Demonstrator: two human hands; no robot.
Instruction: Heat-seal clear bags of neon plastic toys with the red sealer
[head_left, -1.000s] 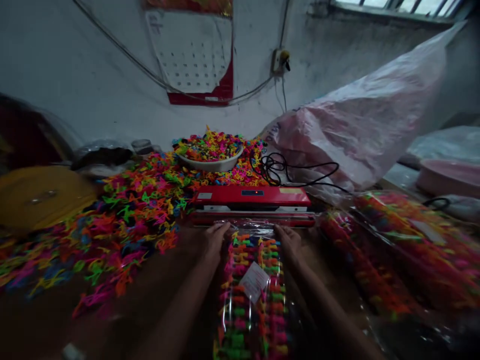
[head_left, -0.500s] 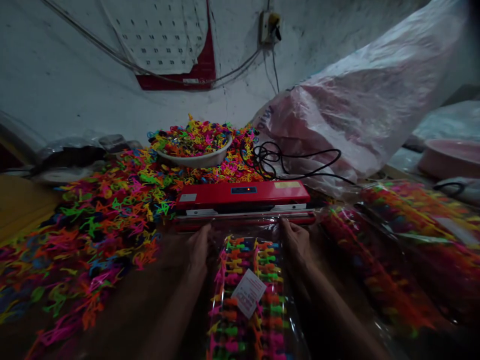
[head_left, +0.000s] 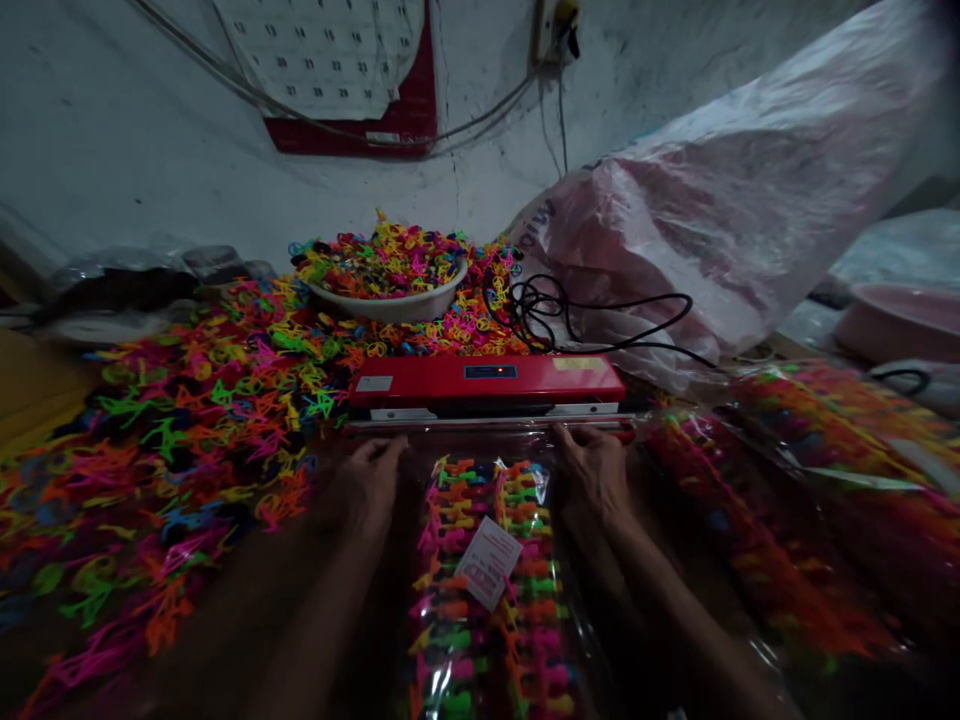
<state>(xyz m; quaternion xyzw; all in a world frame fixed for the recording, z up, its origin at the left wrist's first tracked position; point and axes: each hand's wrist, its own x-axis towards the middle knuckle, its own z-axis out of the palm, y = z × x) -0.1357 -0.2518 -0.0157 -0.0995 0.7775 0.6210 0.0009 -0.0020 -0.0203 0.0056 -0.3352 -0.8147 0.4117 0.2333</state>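
A clear plastic bag [head_left: 491,640] full of small bright plastic toys lies lengthwise in front of me, a white printed card [head_left: 489,563] among its contents. Its far end reaches the front edge of a red bag sealer [head_left: 420,380], whose small panel light glows. My left hand [head_left: 375,480] is closed, thumb and fingers pinching the bag's far left corner. At the far right corner, my right hand [head_left: 600,470] also pinches the film, close against the sealer's front strip. Dim light hides the exact fingertip contact.
Loose colourful plastic pieces [head_left: 187,430] cover the left side. Behind the sealer stands a heaped white basin [head_left: 390,305]. A black cable [head_left: 600,310] coils beside a large translucent sack [head_left: 697,220]. Filled bags [head_left: 750,530] lie at right; a calendar [head_left: 352,135] hangs on the wall.
Both hands still hold the bag's far end. The left hand has shifted slightly left, and the bag's contents sit a little farther left. The view has tilted slightly downward.
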